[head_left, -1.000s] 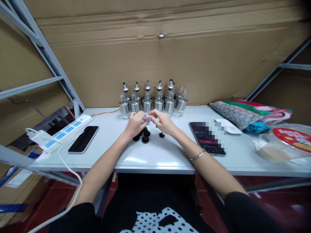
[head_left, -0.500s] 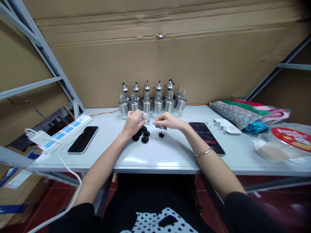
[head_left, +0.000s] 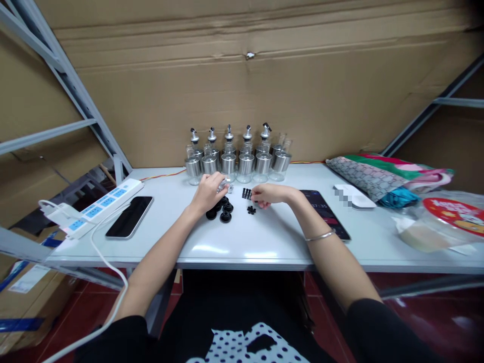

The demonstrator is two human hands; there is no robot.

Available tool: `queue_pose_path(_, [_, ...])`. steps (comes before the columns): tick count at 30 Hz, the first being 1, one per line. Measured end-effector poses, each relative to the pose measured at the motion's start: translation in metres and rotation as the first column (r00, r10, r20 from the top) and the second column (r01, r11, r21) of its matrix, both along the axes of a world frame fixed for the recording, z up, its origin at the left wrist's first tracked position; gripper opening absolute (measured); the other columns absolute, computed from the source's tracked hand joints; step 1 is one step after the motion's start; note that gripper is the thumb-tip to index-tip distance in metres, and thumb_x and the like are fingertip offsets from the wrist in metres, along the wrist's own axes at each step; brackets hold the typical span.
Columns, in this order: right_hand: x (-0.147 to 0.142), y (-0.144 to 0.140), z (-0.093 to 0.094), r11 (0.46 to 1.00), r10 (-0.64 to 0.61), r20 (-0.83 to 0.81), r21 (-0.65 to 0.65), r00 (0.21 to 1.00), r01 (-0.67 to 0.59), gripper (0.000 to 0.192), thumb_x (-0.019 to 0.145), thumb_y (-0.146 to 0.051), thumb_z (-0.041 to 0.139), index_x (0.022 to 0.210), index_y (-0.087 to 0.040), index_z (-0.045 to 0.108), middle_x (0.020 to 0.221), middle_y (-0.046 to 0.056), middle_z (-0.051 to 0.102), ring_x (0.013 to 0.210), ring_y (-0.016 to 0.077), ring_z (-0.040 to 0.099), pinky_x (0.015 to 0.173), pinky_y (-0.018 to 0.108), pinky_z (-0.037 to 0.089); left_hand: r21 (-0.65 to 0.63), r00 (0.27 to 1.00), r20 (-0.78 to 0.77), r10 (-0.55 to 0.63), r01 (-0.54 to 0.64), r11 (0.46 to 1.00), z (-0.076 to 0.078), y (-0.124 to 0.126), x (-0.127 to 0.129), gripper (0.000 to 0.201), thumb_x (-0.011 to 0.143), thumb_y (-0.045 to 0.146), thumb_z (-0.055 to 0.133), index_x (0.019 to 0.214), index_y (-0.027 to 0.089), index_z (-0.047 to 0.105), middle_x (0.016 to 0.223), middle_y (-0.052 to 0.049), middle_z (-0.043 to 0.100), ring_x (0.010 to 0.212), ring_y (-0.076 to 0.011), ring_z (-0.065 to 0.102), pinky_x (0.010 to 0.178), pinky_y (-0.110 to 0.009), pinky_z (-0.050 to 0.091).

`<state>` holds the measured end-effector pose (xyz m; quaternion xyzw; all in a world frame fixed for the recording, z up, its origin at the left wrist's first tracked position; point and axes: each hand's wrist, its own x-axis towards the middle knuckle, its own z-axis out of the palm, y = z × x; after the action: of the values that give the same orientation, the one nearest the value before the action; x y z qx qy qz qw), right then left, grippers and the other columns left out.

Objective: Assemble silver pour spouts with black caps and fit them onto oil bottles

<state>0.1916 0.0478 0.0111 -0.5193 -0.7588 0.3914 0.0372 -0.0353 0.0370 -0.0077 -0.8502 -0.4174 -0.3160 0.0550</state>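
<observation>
Pinched narrow in the right hand (head_left: 266,195), with fingers at the end of the black sticks (head_left: 247,193); cannot tell whether gripping any. Holding a shiny piece (head_left: 229,187) in the left hand (head_left: 208,192), beside black stoppers (head_left: 226,217) on the counter (head_left: 260,239), before bottles (head_left: 246,164).

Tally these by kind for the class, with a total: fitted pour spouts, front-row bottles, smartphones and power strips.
Fitted pour spouts: 5
Front-row bottles: 6
Smartphones: 2
Power strip: 1
Total: 14
</observation>
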Motion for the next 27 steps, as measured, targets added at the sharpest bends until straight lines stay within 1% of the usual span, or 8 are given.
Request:
queue_pose_path(2, [-0.001, 0.0, -0.001, 1.0, -0.02, 0.023, 0.024, 1.0, 0.02, 0.025, 0.078, -0.023, 0.059, 0.057, -0.018, 0.048, 0.047, -0.002, 0.052, 0.041, 0.0091, 0.048, 0.046, 0.024, 0.038, -0.012, 1.0, -0.009, -0.016, 0.016, 1.0, -0.001, 0.0, 0.0, 0.011, 0.088, 0.021, 0.049, 0.097, 0.017, 0.055, 0.09, -0.004, 0.061, 0.084, -0.0172, 0.056, 0.079, -0.03, 0.036])
queue_pose_path(5, [-0.002, 0.0, 0.0, 0.997, 0.01, 0.05, 0.08, 0.999, -0.014, 0.025, 0.078, -0.02, 0.061, 0.055, -0.017, 0.049, 0.046, -0.005, 0.05, 0.039, 0.0066, 0.044, 0.045, 0.022, 0.036, -0.031, 0.999, -0.022, -0.042, 0.042, 0.999, -0.002, 0.001, 0.0, 0.011, 0.088, 0.021, 0.048, 0.096, 0.017, 0.055, 0.09, -0.004, 0.061, 0.082, -0.0172, 0.055, 0.076, -0.029, 0.037])
queue_pose_path(7, [-0.003, -0.002, 0.001, 0.999, -0.001, 0.061, 0.049, 0.998, -0.002, 0.021, 0.077, -0.018, 0.061, 0.058, -0.017, 0.051, 0.048, -0.004, 0.054, 0.04, 0.0069, 0.047, 0.045, 0.022, 0.038, -0.036, 0.998, -0.025, -0.051, 0.05, 0.998, -0.003, 0.001, 0.0, 0.011, 0.088, 0.021, 0.048, 0.095, 0.017, 0.055, 0.089, -0.004, 0.06, 0.081, -0.0174, 0.055, 0.074, -0.029, 0.038])
queue_pose_path(11, [-0.005, -0.004, 0.001, 0.997, -0.034, 0.046, -0.073, 0.998, 0.037, 0.016, 0.077, -0.015, 0.061, 0.062, -0.016, 0.053, 0.052, -0.001, 0.06, 0.045, 0.0094, 0.056, 0.049, 0.023, 0.046, -0.042, 0.998, -0.008, -0.069, 0.069, 0.997, -0.003, 0.001, 0.0, 0.011, 0.088, 0.021, 0.048, 0.096, 0.017, 0.055, 0.09, -0.005, 0.059, 0.082, -0.0178, 0.055, 0.074, -0.029, 0.04])
queue_pose_path(16, [-0.007, -0.003, -0.002, 0.989, -0.077, 0.029, -0.123, 0.997, 0.08, 0.018, 0.081, -0.018, 0.057, 0.064, -0.013, 0.057, 0.053, 0.001, 0.061, 0.045, 0.0108, 0.059, 0.051, 0.024, 0.049, -0.053, 0.995, 0.001, -0.095, 0.095, 0.994, -0.003, 0.001, 0.0, 0.011, 0.088, 0.021, 0.048, 0.095, 0.017, 0.055, 0.09, -0.005, 0.059, 0.082, -0.0179, 0.055, 0.074, -0.028, 0.042])
queue_pose_path(21, [-0.009, -0.001, -0.004, 0.99, -0.078, 0.003, -0.121, 0.997, 0.078, 0.022, 0.084, -0.027, 0.057, 0.067, -0.013, 0.057, 0.056, 0.002, 0.062, 0.048, 0.0114, 0.06, 0.053, 0.025, 0.051, -0.047, 0.995, -0.003, -0.101, 0.101, 0.994, -0.004, 0.002, 0.0, 0.012, 0.088, 0.022, 0.048, 0.095, 0.016, 0.055, 0.089, -0.005, 0.058, 0.082, -0.0181, 0.055, 0.074, -0.028, 0.043])
queue_pose_path(25, [-0.014, -0.003, -0.003, 0.996, -0.034, 0.035, -0.081, 0.999, 0.037, 0.024, 0.087, -0.028, 0.052, 0.068, -0.013, 0.055, 0.06, 0.002, 0.061, 0.05, 0.0106, 0.059, 0.056, 0.024, 0.05, -0.041, 0.994, 0.002, -0.111, 0.111, 0.993, -0.004, 0.002, -0.001, 0.012, 0.088, 0.022, 0.047, 0.095, 0.016, 0.055, 0.089, -0.005, 0.058, 0.083, -0.018, 0.055, 0.075, -0.028, 0.043])
queue_pose_path(27, [-0.016, -0.006, -0.001, 0.998, -0.01, 0.052, -0.06, 0.999, 0.013, 0.026, 0.086, -0.031, 0.053, 0.067, -0.014, 0.054, 0.063, 0.003, 0.062, 0.052, 0.0109, 0.059, 0.056, 0.024, 0.049, -0.042, 0.994, 0.006, -0.111, 0.111, 0.993, -0.004, 0.002, -0.001, 0.012, 0.088, 0.022, 0.047, 0.095, 0.016, 0.055, 0.089, -0.005, 0.058, 0.082, -0.0179, 0.055, 0.075, -0.028, 0.043])
